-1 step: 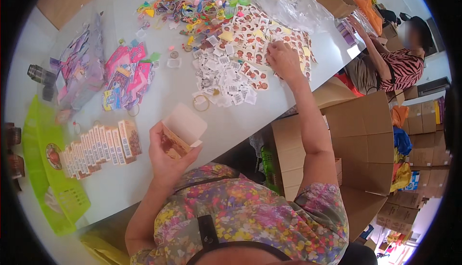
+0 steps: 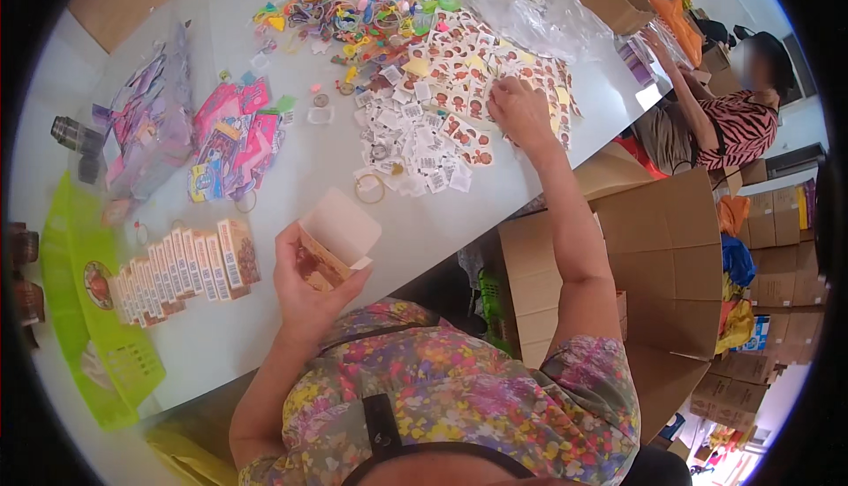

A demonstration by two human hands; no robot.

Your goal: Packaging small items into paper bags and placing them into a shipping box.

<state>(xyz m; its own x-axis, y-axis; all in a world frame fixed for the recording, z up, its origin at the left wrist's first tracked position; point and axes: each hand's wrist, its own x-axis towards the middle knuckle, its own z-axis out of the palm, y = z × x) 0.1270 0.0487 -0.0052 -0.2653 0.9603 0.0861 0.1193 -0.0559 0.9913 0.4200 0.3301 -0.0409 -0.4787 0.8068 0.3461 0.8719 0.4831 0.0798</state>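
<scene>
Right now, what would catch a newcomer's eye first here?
Probably the colourful jumble of trinkets toward the far side of the table, next to the overlapping printed cards where the right hand is. Nearer, the left hand holds a small open box; further left, a row of narrow boxes sits beside a bright green basket.

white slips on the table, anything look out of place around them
Mildly: a thin tan ring lies at the near-left edge of the white slips, while most trinkets are in the colourful heap farther back.
</scene>
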